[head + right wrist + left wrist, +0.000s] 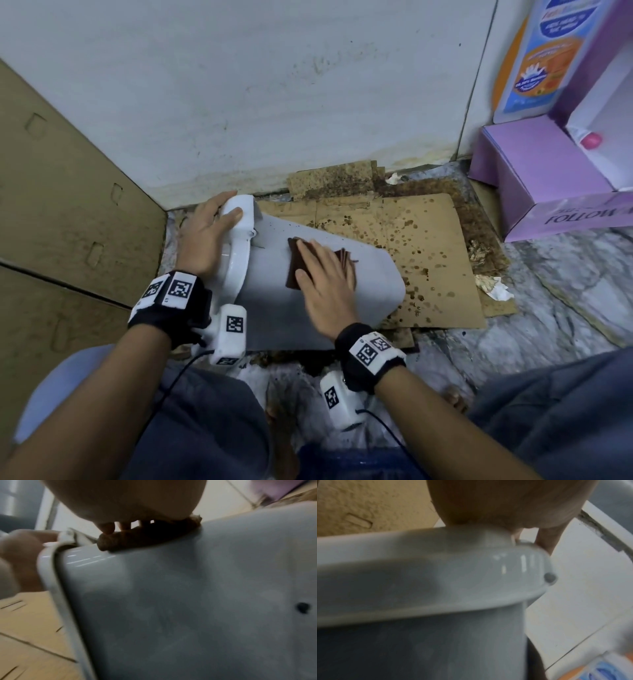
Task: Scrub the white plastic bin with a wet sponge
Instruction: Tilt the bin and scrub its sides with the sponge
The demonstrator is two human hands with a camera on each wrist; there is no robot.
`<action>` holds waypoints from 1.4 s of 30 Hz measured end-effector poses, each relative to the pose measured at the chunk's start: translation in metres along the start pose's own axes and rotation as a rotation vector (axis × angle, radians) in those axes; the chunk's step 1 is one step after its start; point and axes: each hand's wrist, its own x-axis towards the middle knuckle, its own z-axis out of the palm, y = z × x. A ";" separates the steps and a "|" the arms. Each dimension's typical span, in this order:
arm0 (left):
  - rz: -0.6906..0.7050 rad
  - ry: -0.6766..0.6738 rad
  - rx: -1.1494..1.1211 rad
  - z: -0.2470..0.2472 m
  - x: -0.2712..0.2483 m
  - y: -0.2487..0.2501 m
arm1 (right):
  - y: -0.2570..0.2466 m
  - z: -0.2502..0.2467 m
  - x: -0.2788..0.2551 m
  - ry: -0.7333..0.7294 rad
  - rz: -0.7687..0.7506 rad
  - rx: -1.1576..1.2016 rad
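Note:
The white plastic bin [274,308] lies on its side on the floor between my knees, lid end to the left. My left hand [205,236] grips that lid end, thumb on top and fingers wrapped behind the rim; the left wrist view shows the palm [505,500] on the bin's rim [436,574]. A dark brown sponge [294,270] lies flat on the bin's upper side. My right hand [325,277] presses on it with fingers stretched out. In the right wrist view the fingertips [106,528] bear down on the sponge [145,540] on top of the bin wall [188,601].
A stained cardboard sheet [428,246] lies under and right of the bin. A large cardboard box [68,222] stands close on the left and a white wall [274,85] behind. A purple box [534,178] sits at the right, with crumpled paper [496,287] on the floor.

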 end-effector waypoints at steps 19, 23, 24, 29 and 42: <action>0.130 0.229 0.326 0.018 -0.032 0.011 | -0.031 -0.004 0.042 -0.228 0.001 -0.060; 0.106 0.222 0.359 0.019 -0.032 0.013 | -0.030 -0.002 0.051 -0.230 -0.008 -0.041; 0.095 0.221 0.353 0.020 -0.031 0.014 | -0.026 -0.002 0.051 -0.221 -0.019 -0.042; 0.033 0.197 0.298 0.019 -0.032 0.019 | 0.019 -0.012 0.049 -0.190 0.071 -0.029; 0.117 0.196 0.249 0.022 -0.045 0.008 | -0.044 0.000 0.032 -0.140 -0.036 0.006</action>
